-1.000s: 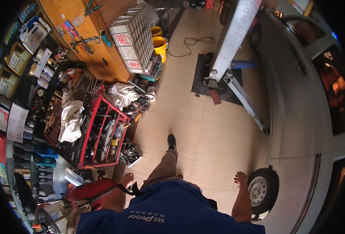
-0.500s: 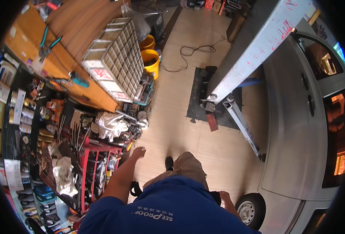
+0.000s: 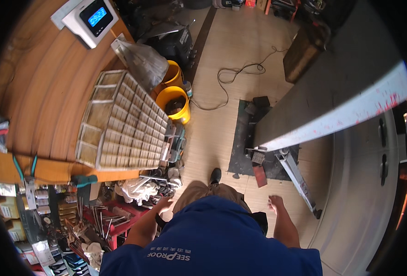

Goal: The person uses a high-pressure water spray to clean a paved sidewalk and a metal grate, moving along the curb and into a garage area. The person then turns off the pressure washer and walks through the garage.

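My left hand (image 3: pixel 165 204) hangs low beside my left hip, next to the red tool cart (image 3: pixel 120 221) and a heap of white rags (image 3: pixel 138 191). Its fingers look loosely stretched, and nothing shows in them. On the other side, my right hand (image 3: pixel 275 203) swings out ahead of my right hip with curled fingers and no object visible in it. The floor lies below that hand, and the lift's metal support arm (image 3: pixel 297 181) is nearest to it. Both hands are apart from these things.
A grey lift post (image 3: pixel 318 101) rises ahead right, beside a silver vehicle (image 3: pixel 355 184). Two yellow buckets (image 3: pixel 181 116), a slatted white crate (image 3: pixel 129 124) and a wooden cabinet (image 3: pixel 42 106) line the left. A cable (image 3: pixel 220 85) loops over the floor ahead.
I have stepped forward and turned left; the crate, buckets and post appear nearer. My right hand has swung forward from beside my hip. A wall clock has come into view.
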The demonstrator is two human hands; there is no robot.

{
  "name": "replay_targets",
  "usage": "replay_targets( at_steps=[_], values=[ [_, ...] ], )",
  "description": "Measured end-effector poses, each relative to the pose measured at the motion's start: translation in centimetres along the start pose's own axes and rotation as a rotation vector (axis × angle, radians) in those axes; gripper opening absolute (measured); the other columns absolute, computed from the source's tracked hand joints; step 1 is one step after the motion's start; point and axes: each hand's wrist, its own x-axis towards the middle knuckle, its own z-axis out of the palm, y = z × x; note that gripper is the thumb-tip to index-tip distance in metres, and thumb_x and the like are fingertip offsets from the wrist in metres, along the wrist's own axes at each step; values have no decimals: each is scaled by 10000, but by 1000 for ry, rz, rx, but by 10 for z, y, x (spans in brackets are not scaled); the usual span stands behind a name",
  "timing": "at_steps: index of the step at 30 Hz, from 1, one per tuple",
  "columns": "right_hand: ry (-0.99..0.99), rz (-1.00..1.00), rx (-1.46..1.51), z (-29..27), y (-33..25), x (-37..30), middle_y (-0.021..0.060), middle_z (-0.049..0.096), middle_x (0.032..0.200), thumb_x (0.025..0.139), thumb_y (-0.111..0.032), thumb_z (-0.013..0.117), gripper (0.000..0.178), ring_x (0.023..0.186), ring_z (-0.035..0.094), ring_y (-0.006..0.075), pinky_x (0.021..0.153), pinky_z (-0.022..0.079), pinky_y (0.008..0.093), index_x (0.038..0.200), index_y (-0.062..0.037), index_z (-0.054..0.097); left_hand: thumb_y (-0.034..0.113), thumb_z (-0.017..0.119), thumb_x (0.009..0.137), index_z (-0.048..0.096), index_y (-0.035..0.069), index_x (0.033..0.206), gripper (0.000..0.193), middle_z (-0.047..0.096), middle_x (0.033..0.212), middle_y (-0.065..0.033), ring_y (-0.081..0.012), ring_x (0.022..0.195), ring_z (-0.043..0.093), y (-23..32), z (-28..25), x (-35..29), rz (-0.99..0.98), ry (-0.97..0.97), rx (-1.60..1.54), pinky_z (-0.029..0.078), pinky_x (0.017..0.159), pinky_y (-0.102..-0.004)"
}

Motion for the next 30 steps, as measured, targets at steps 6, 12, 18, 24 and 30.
replay_targets(
  at_steps=[6, 12, 18, 24, 30],
  values=[
    [-173, -314, 77, 63, -314, 103, 30, 688, 866, 999, -214, 655, 181, 622, 623, 172, 485, 455, 317, 1158, -131, 631, 275, 536, 1031, 719, 108, 1040, 247, 667, 835, -89, -262, 829, 658, 15, -88, 68, -185, 89, -318, 527, 752, -362],
    [-183, -740, -899, 159, -493, 219, 233, 741, 951, 912, -491, 711, 474, 862, 725, 386, 772, 565, 502, 968, -22, 745, 266, 535, 1049, 694, 129, 1051, 210, 592, 776, -23, -178, 722, 588, 113, -200, 245, -206, -56, -556, 493, 627, -334],
    [-333, -653, -1205, 212, -667, 259, 240, 651, 1358, 908, -559, 650, 656, 1253, 616, 423, 1076, 487, 474, 1299, -34, 686, 189, 592, 1047, 601, 149, 1262, 219, 610, 862, 23, -103, 630, 533, 224, -438, 472, -278, -408, -1146, 443, 503, -305],
    [-259, -751, -1260, 179, -861, 286, 220, 687, 1296, 917, -421, 655, 521, 1196, 646, 427, 990, 531, 496, 1276, -45, 696, 498, 611, 1016, 439, 39, 1560, 732, 619, 1420, -201, -285, 1266, 627, 573, -639, 578, 210, -309, -286, 522, 998, -396],
    [-394, -887, -1295, 172, -1024, 367, 239, 746, 1038, 891, -417, 700, 426, 1030, 708, 418, 870, 560, 502, 1055, -30, 771, 436, 459, 1083, 493, 18, 1501, 593, 597, 1455, -186, -321, 1341, 570, 871, -657, 657, 759, -657, 96, 441, 1131, -402]
  ],
)
